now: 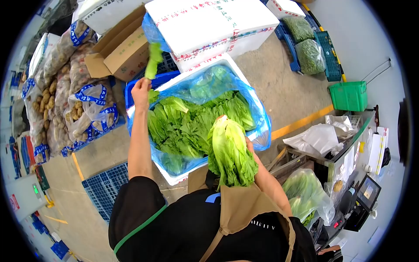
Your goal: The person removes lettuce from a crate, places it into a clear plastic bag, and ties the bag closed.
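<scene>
My left hand [140,89] is raised over the far left corner of the white foam box [172,178], its fingers closed on a loose green leaf [153,60] that sticks up from them. My right hand [249,146] holds a whole head of lettuce [228,146] from its right side, close to my chest; the lettuce hides most of the fingers. Its cut base points away from me and its leaves hang toward my apron. Beneath both hands, the box is lined with a blue plastic bag [259,115] and filled with green leafy lettuce [174,131].
Closed white foam boxes [209,22] stand beyond, beside an open cardboard box [126,52]. Sacks of potatoes [52,105] are piled at left, near a blue pallet [106,185]. At right are a green bin [348,96], bagged lettuce [305,194] and a screen [369,192].
</scene>
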Demonstrator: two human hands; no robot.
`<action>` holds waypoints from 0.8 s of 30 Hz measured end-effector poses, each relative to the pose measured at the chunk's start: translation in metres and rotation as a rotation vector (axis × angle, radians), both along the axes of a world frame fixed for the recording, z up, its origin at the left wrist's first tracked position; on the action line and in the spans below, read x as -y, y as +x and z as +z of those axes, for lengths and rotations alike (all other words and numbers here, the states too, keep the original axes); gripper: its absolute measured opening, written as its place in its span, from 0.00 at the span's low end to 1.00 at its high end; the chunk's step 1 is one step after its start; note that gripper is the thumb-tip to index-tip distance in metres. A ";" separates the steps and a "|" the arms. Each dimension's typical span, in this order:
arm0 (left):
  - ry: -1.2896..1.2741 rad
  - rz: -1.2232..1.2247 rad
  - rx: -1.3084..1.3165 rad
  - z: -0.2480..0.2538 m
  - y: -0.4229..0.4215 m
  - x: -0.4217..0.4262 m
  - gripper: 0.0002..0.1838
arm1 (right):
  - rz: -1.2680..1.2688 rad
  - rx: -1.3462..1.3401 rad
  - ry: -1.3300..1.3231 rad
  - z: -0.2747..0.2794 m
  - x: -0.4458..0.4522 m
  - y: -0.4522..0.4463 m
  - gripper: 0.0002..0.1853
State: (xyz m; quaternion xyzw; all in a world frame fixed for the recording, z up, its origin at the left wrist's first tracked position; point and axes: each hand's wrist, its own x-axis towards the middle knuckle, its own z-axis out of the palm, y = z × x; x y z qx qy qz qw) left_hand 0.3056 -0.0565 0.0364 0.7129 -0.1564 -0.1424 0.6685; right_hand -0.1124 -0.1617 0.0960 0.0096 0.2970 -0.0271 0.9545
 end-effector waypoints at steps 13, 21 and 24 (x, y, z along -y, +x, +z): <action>-0.281 -1.179 0.621 0.107 -0.172 0.031 0.18 | -0.023 -0.023 -0.089 0.004 0.004 -0.012 0.28; -0.401 -1.288 0.428 0.117 -0.167 0.031 0.12 | 0.036 -0.047 -0.083 0.019 -0.001 -0.017 0.28; -0.360 -1.311 0.501 0.132 -0.160 0.029 0.10 | 0.055 -0.035 -0.061 0.024 -0.003 -0.012 0.27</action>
